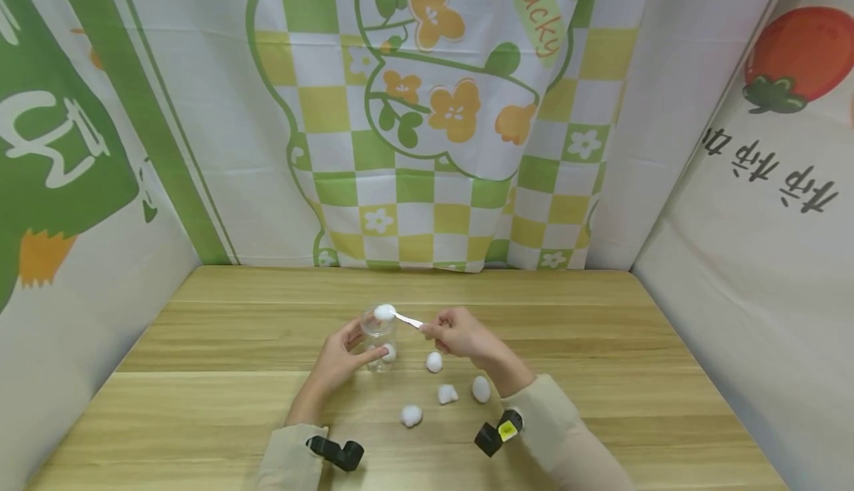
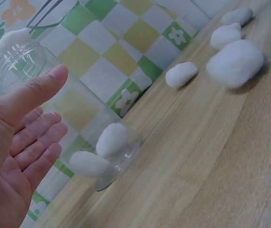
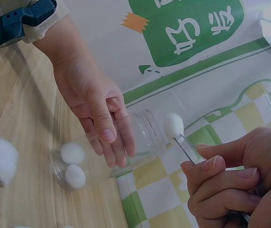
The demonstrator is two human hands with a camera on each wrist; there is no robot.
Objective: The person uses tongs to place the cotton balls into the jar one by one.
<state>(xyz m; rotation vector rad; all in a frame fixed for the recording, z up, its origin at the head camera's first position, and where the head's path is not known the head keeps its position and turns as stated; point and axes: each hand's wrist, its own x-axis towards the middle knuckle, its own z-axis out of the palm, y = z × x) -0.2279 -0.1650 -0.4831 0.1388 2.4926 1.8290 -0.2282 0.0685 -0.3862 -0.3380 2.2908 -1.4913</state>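
Note:
A clear plastic jar [image 1: 377, 331] stands upright on the table, with my left hand [image 1: 336, 359] holding it, thumb on one side and fingers on the other. Two white cotton balls [image 2: 112, 139] lie at its bottom. My right hand [image 1: 462, 333] grips metal tweezers [image 1: 409, 321], fingers curled round them. Pinched in the tweezer tips is another cotton ball [image 3: 174, 125], right over the jar's open mouth.
Several loose cotton balls [image 1: 411, 415] lie on the wooden table [image 1: 220, 372], in front of and to the right of the jar. A patterned cloth [image 1: 414, 202] hangs behind the table.

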